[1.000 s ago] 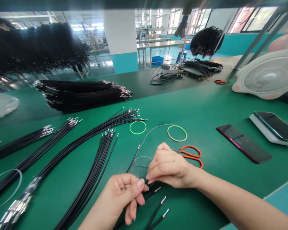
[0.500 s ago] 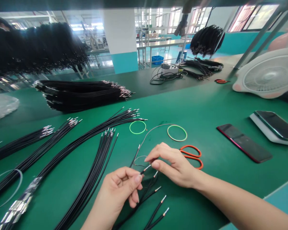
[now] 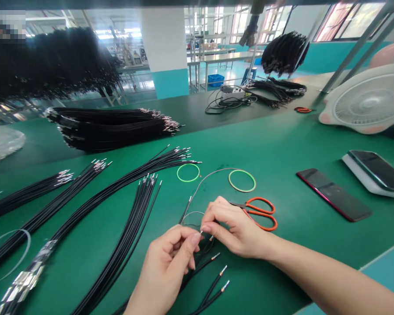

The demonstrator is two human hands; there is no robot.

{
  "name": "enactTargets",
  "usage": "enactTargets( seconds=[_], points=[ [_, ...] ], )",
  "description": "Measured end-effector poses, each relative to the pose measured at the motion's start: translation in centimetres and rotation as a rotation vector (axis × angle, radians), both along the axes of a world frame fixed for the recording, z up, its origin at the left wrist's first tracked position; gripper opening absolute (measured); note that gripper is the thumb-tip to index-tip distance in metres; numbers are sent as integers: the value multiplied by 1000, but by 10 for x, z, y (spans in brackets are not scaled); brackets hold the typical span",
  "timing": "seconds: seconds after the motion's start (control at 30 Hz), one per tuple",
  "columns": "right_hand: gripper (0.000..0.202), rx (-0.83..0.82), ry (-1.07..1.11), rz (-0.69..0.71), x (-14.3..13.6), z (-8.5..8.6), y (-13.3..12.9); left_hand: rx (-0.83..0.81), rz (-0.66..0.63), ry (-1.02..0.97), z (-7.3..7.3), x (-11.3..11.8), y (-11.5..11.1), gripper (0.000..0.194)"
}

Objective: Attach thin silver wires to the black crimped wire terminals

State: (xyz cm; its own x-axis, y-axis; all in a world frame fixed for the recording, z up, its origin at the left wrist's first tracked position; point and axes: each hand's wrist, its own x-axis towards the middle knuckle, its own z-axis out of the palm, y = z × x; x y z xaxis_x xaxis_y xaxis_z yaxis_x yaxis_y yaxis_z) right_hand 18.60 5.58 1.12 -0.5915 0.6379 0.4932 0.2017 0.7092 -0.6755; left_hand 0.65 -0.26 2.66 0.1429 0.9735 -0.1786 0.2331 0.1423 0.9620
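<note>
My left hand (image 3: 172, 262) pinches a black cable near its silvery end (image 3: 201, 232), which shows between the two hands. The thumb and index finger of my right hand (image 3: 234, 227) are pressed together at that same tip, the fingertips of both hands nearly touching. Below them, more black cables with metal ends (image 3: 213, 280) lie on the green table (image 3: 282, 153). Orange-handled scissors (image 3: 261, 213) rest just right of my right hand. A thin wire (image 3: 202, 181) curves behind the hands, near two green rings (image 3: 188, 173) (image 3: 242, 180).
Bundles of black cables (image 3: 124, 223) spread over the left side, with a thick bundle (image 3: 114, 129) behind. Two phones (image 3: 333, 194) (image 3: 379, 170) and a white fan (image 3: 369, 100) occupy the right. A power strip with cords (image 3: 231, 94) sits at the back.
My right hand's fingers have closed onto the cable's tip. My left hand has shifted slightly right, and less of the cable end shows. More of the scissors is visible.
</note>
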Motion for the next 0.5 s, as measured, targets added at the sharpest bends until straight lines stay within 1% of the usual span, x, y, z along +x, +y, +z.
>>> enactTargets(
  seconds=[0.17, 0.23, 0.33, 0.43, 0.5],
  points=[
    [17, -3, -5, -8, -2, -3, 0, 114, -3, 94, -4, 1, -2, 24],
    [18, -20, -10, -21, -2, -3, -1, 79, -16, 90, -3, 0, -1, 21],
    [17, -65, -11, -49, -2, -3, -1, -37, -18, 16, -2, -3, 1, 12],
    [17, -95, -11, -69, -1, 0, -1, -85, 0, -58, 0, -4, 2, 18],
    [18, -94, -11, -66, -1, 1, -1, -83, -9, -76, 2, -4, 2, 18]
  ],
)
